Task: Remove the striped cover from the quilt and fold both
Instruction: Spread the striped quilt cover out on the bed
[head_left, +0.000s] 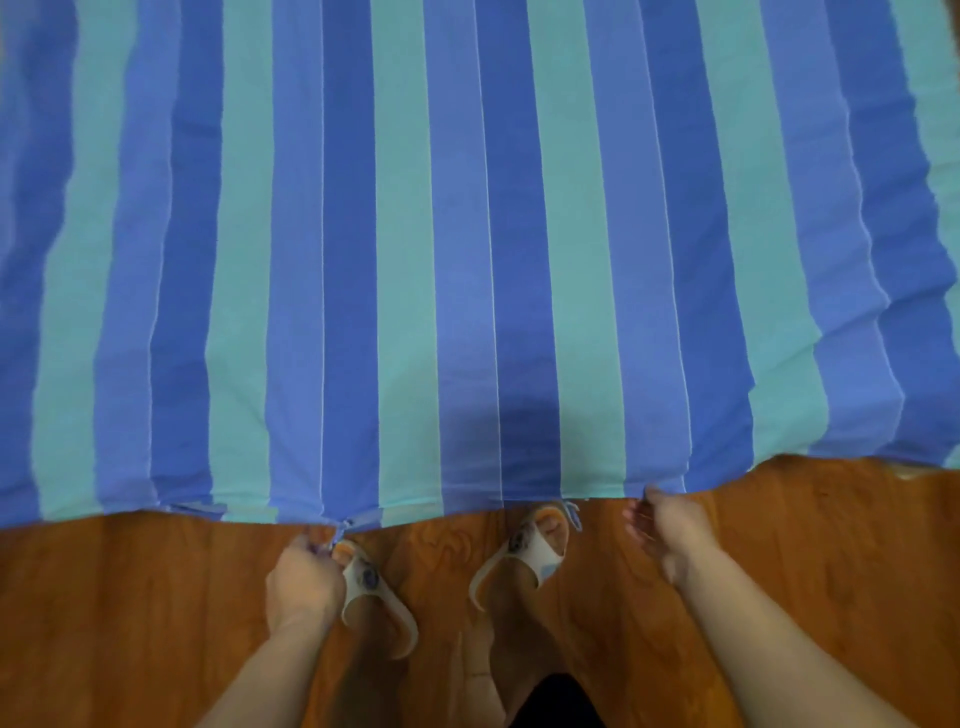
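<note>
Fingers of left hand (304, 579) curling round tie (340, 531) at near hem of striped cover (467, 234). Right hand (667, 525) pinching same hem further right. Cover lying spread on wooden floor (156, 597), stripes running away from person; quilt not showing. Opening lying along hem, between both hands.

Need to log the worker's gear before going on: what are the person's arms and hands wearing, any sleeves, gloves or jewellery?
Both forearms are bare with no sleeves in view. The left hand and the right hand wear no gloves, and no rings, watch or bracelets show. The picture is soft, so small items could be missed. On the feet are pale open sandals.
</note>
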